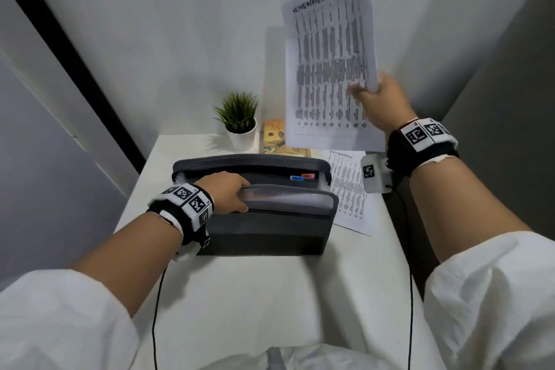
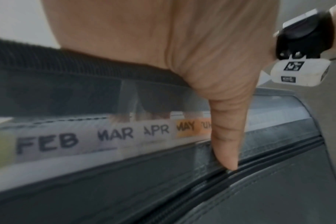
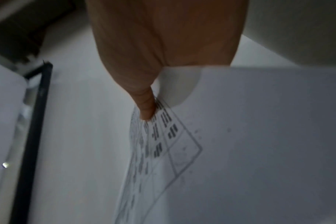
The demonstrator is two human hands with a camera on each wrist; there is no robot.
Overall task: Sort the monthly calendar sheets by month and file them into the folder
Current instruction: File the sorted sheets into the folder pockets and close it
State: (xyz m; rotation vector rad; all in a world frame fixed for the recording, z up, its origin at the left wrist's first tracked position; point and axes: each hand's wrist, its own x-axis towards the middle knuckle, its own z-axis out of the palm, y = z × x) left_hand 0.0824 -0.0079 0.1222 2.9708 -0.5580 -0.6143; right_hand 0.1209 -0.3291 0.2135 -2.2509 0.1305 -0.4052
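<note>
Head view: the right hand (image 1: pixel 380 100) pinches the white printed sheet headed NOVEMBER (image 1: pixel 329 63) by its right edge and holds it upright in the air above the far right of the white bench (image 1: pixel 270 294). A second white sheet headed DECEMBER (image 1: pixel 350 189) lies flat on the bench, just right of the grey fabric accordion folder (image 1: pixel 264 219), which stands open with blue NOV and red DEC tabs showing. The left hand (image 1: pixel 228 194) grips the folder's front dividers, fingers tucked inside. A small green potted plant (image 1: pixel 238 120) and a yellow book (image 1: pixel 274 137) sit behind the folder. Left wrist view: the thumb (image 2: pixel 225 136) presses the folder's front beside tabs reading FEB, MAR, APR, MAY. Right wrist view: the thumb (image 3: pixel 145 104) clamps the printed sheet.
</note>
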